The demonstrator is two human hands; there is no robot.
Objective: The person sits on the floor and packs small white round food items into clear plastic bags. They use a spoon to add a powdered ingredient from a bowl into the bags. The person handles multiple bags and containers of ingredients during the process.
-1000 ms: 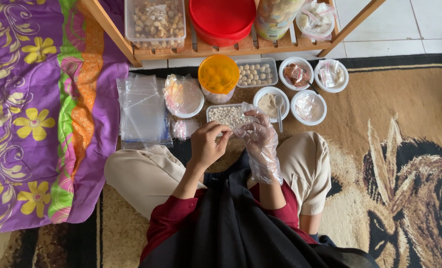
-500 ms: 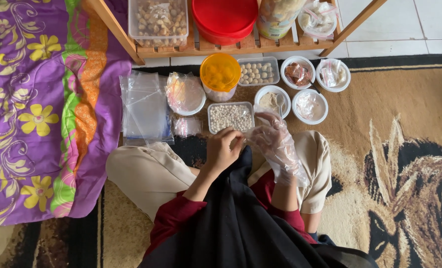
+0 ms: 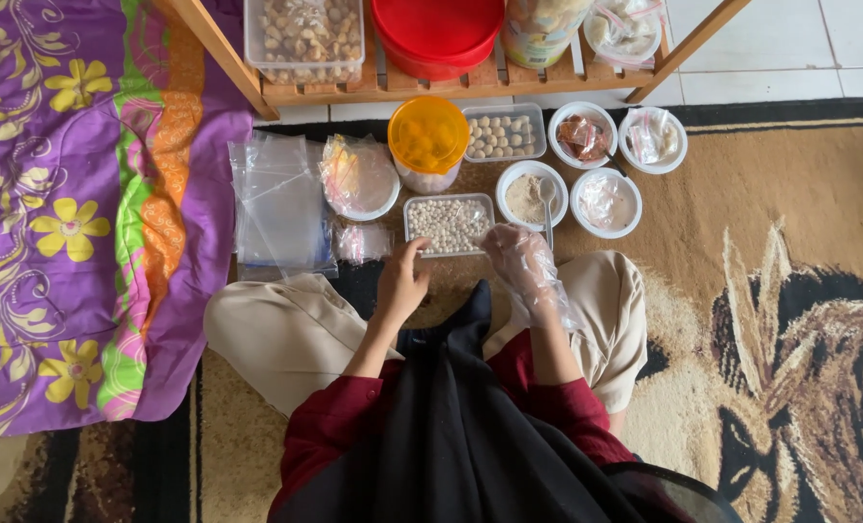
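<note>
Sitting cross-legged on the rug (image 3: 760,223), the person rests the bare left hand (image 3: 400,283) at the near edge of a clear tray (image 3: 449,224) of small pale balls, fingers loose and holding nothing. Beside it the right hand (image 3: 520,260), inside a plastic glove, hovers open at the tray's corner. Beyond stand a yellow-lidded jar (image 3: 428,138), a powder bowl (image 3: 531,193) with a spoon, and plastic bags (image 3: 281,205).
</note>
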